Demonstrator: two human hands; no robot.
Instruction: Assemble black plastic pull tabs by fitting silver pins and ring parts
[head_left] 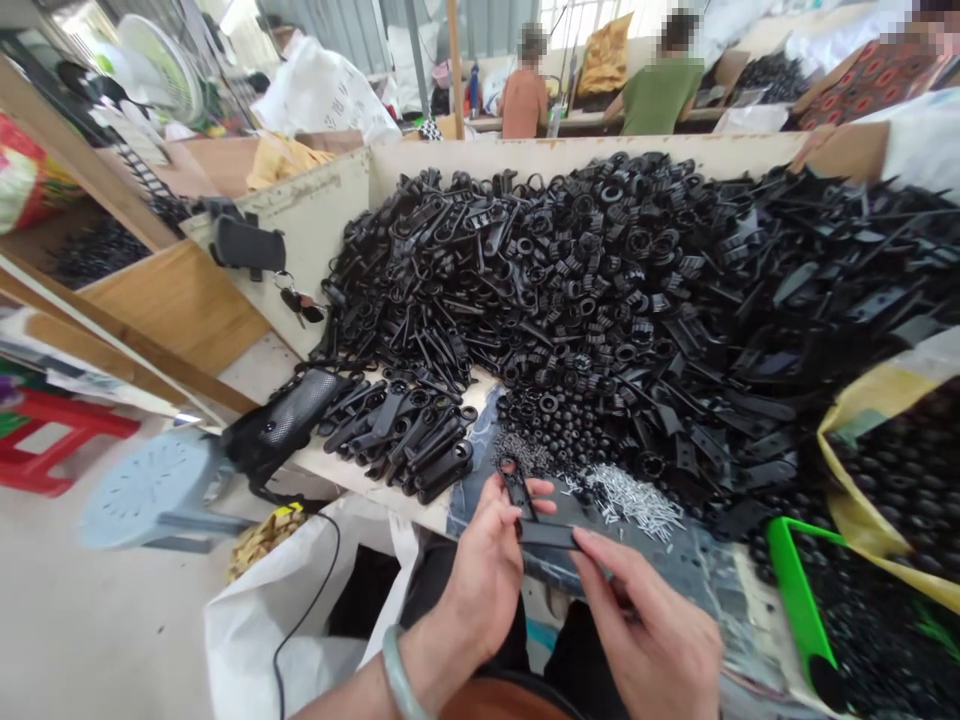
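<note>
My left hand [486, 570], with a pale bangle [401, 672] on its wrist, is closed on a black ring-ended plastic part [514, 488]. The ring points up and away from me. Between thumb and fingers, my right hand [649, 625] pinches one end of a flat black plastic piece [551, 537]. That piece's other end meets the left fingers and the ring-ended part; whether the two are joined I cannot tell. Just beyond the hands lie a heap of silver pins [634, 502] and small dark grey bits [521, 450].
A large pile of black plastic parts [525, 260] fills the bench. Ring-ended parts lie in rows [405, 435] at left. On the right are a green tray [799, 590] and a yellow-edged bag [847, 415]. A white sack [247, 640] and blue stool [154, 490] stand left. People sit behind.
</note>
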